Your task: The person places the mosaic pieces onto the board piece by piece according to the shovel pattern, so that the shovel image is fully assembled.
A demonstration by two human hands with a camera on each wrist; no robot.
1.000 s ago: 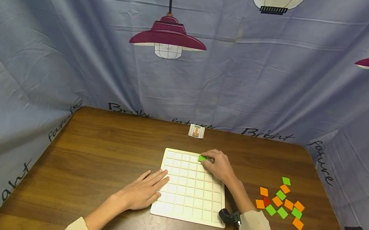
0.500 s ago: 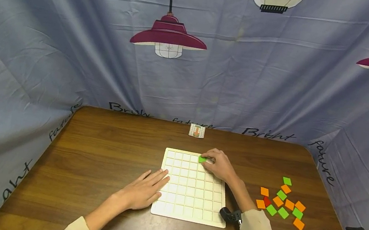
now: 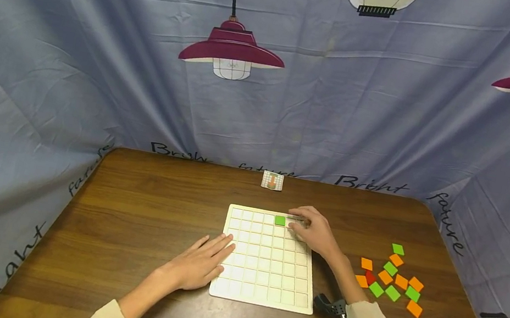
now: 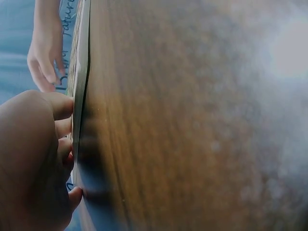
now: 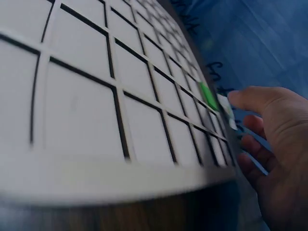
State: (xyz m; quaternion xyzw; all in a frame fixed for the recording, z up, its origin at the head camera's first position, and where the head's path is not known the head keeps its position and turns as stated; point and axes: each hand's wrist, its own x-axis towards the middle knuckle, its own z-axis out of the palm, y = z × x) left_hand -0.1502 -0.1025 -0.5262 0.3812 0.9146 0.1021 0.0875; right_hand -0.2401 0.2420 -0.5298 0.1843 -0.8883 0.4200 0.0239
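Note:
A pale grid board with square recesses lies on the brown table. One green square tile sits in a cell of its far row, and the right wrist view also shows this green tile. My right hand hovers just right of the tile, over the board's far right corner, fingers loosely bent and nothing between them. Flat across the board's left edge rests my left hand, its fingertips on the board. In the left wrist view that left hand touches the board's side.
Several loose orange tiles, green tiles and a red tile lie scattered right of the board. A small printed card with an arrow-like picture lies at the table's far edge. A blue curtain hangs behind.
My right hand has let go of the green tile, which now lies in its far-row cell, and has shifted a little to the right. The left hand stays in place.

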